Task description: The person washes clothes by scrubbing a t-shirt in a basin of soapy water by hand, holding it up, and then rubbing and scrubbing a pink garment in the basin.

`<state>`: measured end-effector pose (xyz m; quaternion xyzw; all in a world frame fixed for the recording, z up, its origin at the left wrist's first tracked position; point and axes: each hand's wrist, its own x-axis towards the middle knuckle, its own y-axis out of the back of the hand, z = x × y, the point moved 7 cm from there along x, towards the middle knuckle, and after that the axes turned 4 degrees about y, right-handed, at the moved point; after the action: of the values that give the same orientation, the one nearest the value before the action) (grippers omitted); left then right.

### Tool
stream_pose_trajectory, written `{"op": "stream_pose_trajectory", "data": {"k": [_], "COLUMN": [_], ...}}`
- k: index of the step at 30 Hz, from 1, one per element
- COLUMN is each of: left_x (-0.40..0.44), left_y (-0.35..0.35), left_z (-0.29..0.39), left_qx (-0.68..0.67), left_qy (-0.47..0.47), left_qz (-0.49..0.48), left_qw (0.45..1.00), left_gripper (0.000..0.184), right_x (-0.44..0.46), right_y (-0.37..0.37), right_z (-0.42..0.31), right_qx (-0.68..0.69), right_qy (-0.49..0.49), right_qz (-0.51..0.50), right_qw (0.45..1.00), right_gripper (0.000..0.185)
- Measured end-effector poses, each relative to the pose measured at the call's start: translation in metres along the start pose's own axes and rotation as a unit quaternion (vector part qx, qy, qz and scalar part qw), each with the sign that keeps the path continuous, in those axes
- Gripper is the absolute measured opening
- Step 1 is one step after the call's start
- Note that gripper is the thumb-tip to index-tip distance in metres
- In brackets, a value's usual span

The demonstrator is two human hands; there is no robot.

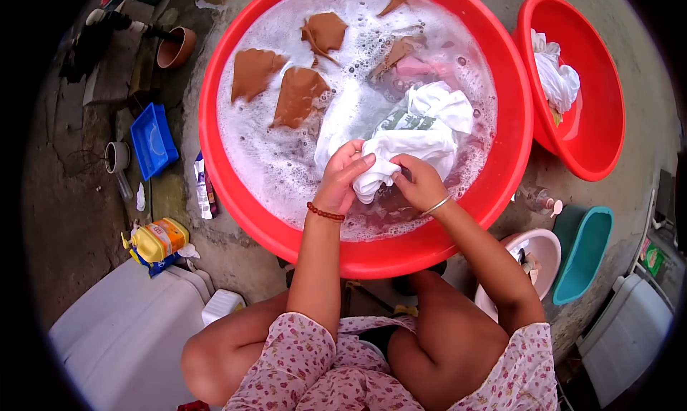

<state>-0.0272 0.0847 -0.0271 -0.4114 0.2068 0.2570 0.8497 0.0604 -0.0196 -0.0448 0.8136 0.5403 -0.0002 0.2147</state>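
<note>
A large red basin (pixel 512 118) holds foamy water. Above its near half, my left hand (pixel 341 178) grips a wet white cloth (pixel 418 135) that has a green-grey printed patch. Pinched at the cloth's near edge are the fingers of my right hand (pixel 421 182), a short way right of my left hand. The rest of the white cloth lies bunched in the suds beyond both hands. Brown cloth (pixel 300 96) shows through the foam at the far left, and pink cloth (pixel 418 67) lies under the water behind the white one.
At the right is a smaller red basin (pixel 597 96) with white cloth inside. A pink basin (pixel 547 250), a teal tub (pixel 583 257) and a clear pump bottle (pixel 537 198) stand near it. Left are a blue basket (pixel 152 140), a yellow jug (pixel 161 239) and a terracotta pot (pixel 175 50).
</note>
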Motion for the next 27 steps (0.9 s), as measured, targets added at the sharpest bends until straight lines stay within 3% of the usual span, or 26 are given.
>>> {"op": "stream_pose_trajectory", "data": {"k": [1, 2, 3, 4, 5, 7, 9, 11, 13, 15, 19, 20, 21, 23, 24, 25, 27], "left_x": [0.0, 0.0, 0.0, -0.001, -0.004, -0.009, -0.016, -0.022, -0.024, -0.03, -0.042, -0.032, -0.023, 0.001, -0.002, -0.008, 0.002], "left_y": [0.0, 0.003, 0.004, 0.002, 0.0, -0.017, -0.037, -0.048, -0.046, -0.029, 0.015, 0.032, 0.036, 0.058, 0.038, 0.014, 0.002], "left_z": [0.0, 0.004, 0.008, 0.007, 0.013, 0.028, 0.03, 0.033, 0.032, 0.039, 0.038, 0.031, 0.033, 0.016, 0.025, 0.041, 0.09], "left_qx": [-0.001, 0.144, 0.286, 0.283, 0.392, 0.588, 0.588, 0.622, 0.624, 0.63, 0.528, 0.457, 0.452, 0.167, 0.054, -0.033, 0.154], "left_qy": [-0.001, -0.029, -0.057, -0.059, -0.107, -0.202, -0.252, -0.304, -0.322, -0.317, -0.303, -0.248, -0.268, -0.153, -0.015, -0.004, -0.134], "left_qz": [0.0, 0.025, 0.049, 0.049, 0.088, 0.164, 0.156, 0.21, 0.233, 0.321, 0.436, 0.439, 0.438, 0.386, 0.323, 0.313, 0.313], "left_qw": [1.0, 0.989, 0.955, 0.956, 0.909, 0.766, 0.752, 0.691, 0.673, 0.632, 0.663, 0.733, 0.729, 0.894, 0.945, 0.949, 0.927], "left_gripper": [0.025, 0.029, 0.034, 0.034, 0.036, 0.039, 0.033, 0.026, 0.022, 0.018, 0.018, 0.02, 0.02, 0.02, 0.021, 0.021, 0.019], "right_x": [0.0, -0.002, -0.006, -0.01, -0.011, -0.009, -0.016, -0.02, -0.029, -0.037, -0.052, -0.051, -0.05, -0.047, -0.046, -0.047, -0.047], "right_y": [0.006, 0.016, 0.022, 0.036, 0.052, 0.07, 0.078, 0.09, 0.098, 0.107, 0.132, 0.136, 0.141, 0.153, 0.164, 0.173, 0.194], "right_z": [-0.001, 0.011, 0.021, 0.016, 0.005, -0.017, -0.038, -0.06, -0.075, -0.098, -0.145, -0.159, -0.172, -0.188, -0.201, -0.215, -0.235], "right_qx": [-0.001, 0.168, 0.329, 0.326, 0.325, 0.319, 0.364, 0.361, 0.386, 0.38, 0.304, 0.271, 0.239, 0.202, 0.084, -0.034, -0.061], "right_qy": [0.0, -0.071, -0.14, -0.139, -0.127, -0.106, -0.08, -0.059, -0.063, -0.041, 0.023, 0.03, 0.037, 0.088, 0.117, 0.143, 0.182], "right_qz": [-0.001, 0.036, 0.071, 0.07, 0.07, 0.069, 0.112, 0.132, 0.138, 0.16, 0.137, 0.142, 0.149, 0.17, 0.184, 0.199, 0.24], "right_qw": [1.0, 0.983, 0.931, 0.933, 0.935, 0.939, 0.921, 0.921, 0.91, 0.91, 0.943, 0.951, 0.959, 0.96, 0.972, 0.969, 0.952], "right_gripper": [0.02, 0.018, 0.016, 0.016, 0.017, 0.018, 0.02, 0.02, 0.021, 0.021, 0.02, 0.019, 0.019, 0.017, 0.017, 0.018, 0.022]}}
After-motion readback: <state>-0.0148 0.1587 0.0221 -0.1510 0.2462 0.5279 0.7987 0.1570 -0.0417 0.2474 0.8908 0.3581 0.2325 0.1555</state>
